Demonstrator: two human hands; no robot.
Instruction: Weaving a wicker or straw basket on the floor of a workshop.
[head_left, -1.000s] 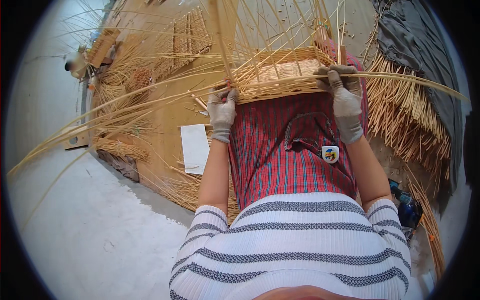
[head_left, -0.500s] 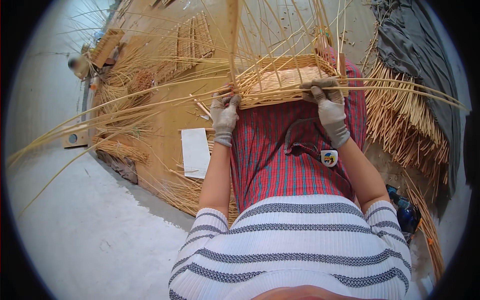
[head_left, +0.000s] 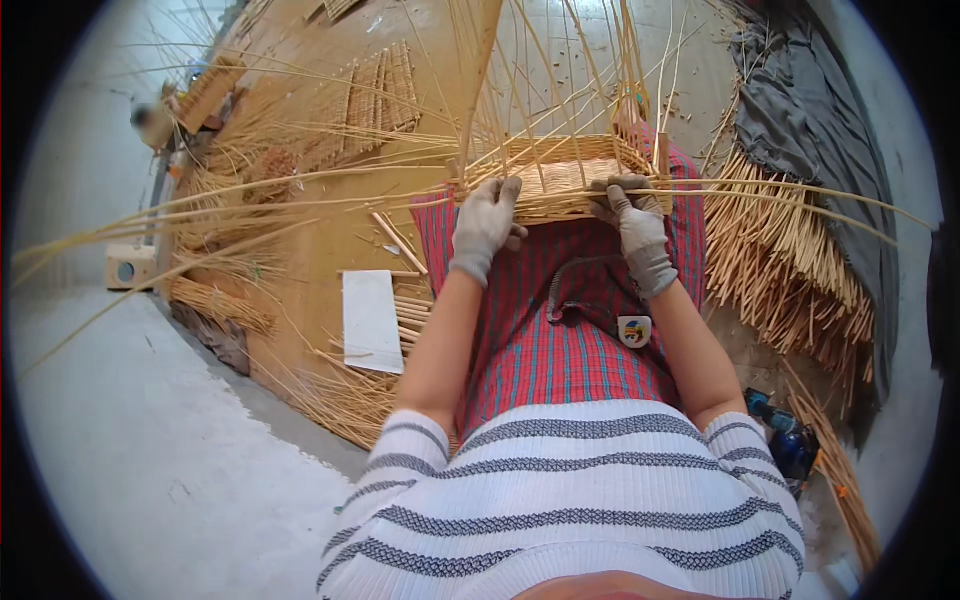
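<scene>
A shallow rectangular wicker basket (head_left: 570,178) rests at my lap, over a red plaid apron (head_left: 530,330), with long stakes rising from its sides. My left hand (head_left: 487,225), in a grey-white glove, is closed round the left part of its near wall, thumb on top. At the right part of the same wall, my gloved right hand (head_left: 638,228) pinches the rim and its weaving rods. Loose wicker rods (head_left: 250,212) stretch far out to the left of the basket, and a few extend to the right. My fingertips are partly hidden behind the wall.
To the right lies a thick bundle of cut rods (head_left: 790,260) partly under grey cloth (head_left: 800,110). A woven panel (head_left: 375,100), loose wicker and a white rectangular sheet (head_left: 372,320) lie left. Near my right elbow is a dark blue tool (head_left: 794,450).
My left hand has moved right from the basket's left corner onto its near wall. My right hand stays at the right part of the wall. The whole view has shifted slightly.
</scene>
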